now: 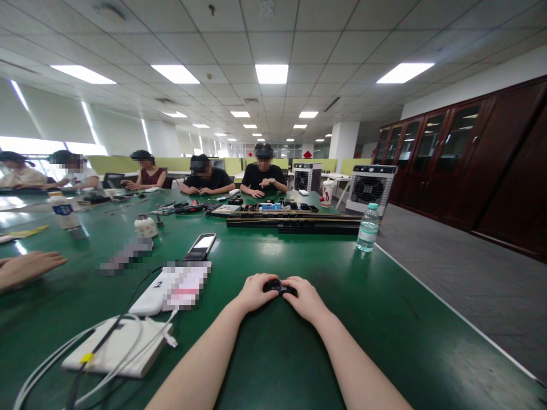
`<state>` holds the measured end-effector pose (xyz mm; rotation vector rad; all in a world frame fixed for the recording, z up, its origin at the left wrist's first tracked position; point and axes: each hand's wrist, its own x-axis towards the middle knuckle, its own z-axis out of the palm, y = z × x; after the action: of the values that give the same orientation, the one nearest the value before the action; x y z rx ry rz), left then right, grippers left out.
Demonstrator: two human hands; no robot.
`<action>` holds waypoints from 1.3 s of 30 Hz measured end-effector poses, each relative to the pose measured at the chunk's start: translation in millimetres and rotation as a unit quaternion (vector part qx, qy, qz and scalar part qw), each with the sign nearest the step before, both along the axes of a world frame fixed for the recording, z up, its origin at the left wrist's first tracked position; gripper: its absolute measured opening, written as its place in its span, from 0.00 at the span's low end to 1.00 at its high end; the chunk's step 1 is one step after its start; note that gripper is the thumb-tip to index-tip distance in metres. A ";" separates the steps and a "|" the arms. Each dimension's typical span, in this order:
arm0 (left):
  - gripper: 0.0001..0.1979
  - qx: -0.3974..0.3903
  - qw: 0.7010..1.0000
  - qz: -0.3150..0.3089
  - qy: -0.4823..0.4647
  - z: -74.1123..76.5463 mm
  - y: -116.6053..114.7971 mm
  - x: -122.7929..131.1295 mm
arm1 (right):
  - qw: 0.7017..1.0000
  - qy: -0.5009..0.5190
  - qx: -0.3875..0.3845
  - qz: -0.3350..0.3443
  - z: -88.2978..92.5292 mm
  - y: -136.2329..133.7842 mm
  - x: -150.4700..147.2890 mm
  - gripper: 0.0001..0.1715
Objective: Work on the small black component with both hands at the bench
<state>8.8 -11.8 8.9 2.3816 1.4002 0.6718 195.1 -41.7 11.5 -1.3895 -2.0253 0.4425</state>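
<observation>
My left hand point(255, 291) and my right hand point(304, 296) rest together on the green table point(384, 319), fingers curled around a small black object point(278, 286) held between them. Only its top shows, so I cannot make out what it is. Left of my hands lie a white power bank marked "2" point(150, 293), a flat white device point(117, 353) with white cables point(51, 364), and a phone point(200, 246) with a lit screen.
A water bottle point(368, 227) stands at the table's right edge. Black trays and parts point(290, 219) stretch across the middle. Several people sit along the far side. Another person's hand point(25, 267) lies at the left. Two fans point(371, 187) stand beyond.
</observation>
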 end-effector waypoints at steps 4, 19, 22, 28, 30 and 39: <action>0.20 0.004 1.000 -0.001 -0.003 -0.6 0.6 -0.2 | 0.998 0.052 -0.014 -0.026 -2.8 2.4 3.0 0.25; 0.21 -0.016 1.000 0.004 0.013 0.4 0.4 -0.7 | 0.990 0.123 -0.051 -0.052 -7.9 7.0 7.4 0.17; 0.21 -0.013 1.000 0.004 0.013 -0.4 0.6 -0.7 | 0.991 0.119 -0.049 -0.048 -7.5 6.9 7.3 0.17; 0.21 -0.006 1.000 0.000 0.006 -1.9 0.9 -1.5 | 0.991 0.117 -0.052 -0.045 -7.4 7.2 7.8 0.16; 0.21 -0.007 1.000 -0.002 0.001 -1.5 0.7 -1.7 | 0.991 0.115 -0.050 -0.044 -7.4 7.1 8.0 0.16; 0.22 -0.011 1.000 0.002 -0.003 0.7 0.0 -0.9 | 0.992 0.107 -0.046 -0.041 -6.2 8.6 7.2 0.16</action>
<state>7.9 -11.8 9.5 2.3583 1.4021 0.6609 202.2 -33.1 5.3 -1.4083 -1.7884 0.6281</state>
